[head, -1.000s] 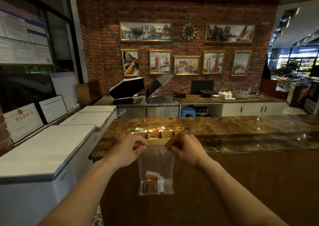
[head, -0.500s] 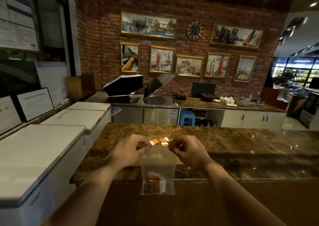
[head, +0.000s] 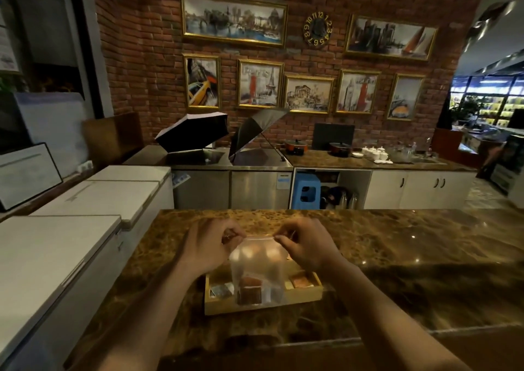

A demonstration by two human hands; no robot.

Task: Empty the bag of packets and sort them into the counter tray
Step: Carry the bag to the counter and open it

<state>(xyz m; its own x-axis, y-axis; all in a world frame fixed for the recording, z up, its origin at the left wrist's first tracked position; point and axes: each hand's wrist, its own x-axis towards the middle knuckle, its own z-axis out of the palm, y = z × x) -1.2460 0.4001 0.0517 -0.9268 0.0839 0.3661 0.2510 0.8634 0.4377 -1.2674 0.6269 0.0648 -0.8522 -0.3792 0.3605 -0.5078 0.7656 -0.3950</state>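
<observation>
A second earlier the clear bag (head: 256,268) hung in front of the counter's near edge, below the counter (head: 397,257) top. Now it had come forward over the counter and hung above the wooden tray (head: 263,305), which had been hidden behind the hands before. The left hand (head: 211,246) and right hand (head: 304,243) had moved a little apart, stretching the bag's top edge between them.
</observation>
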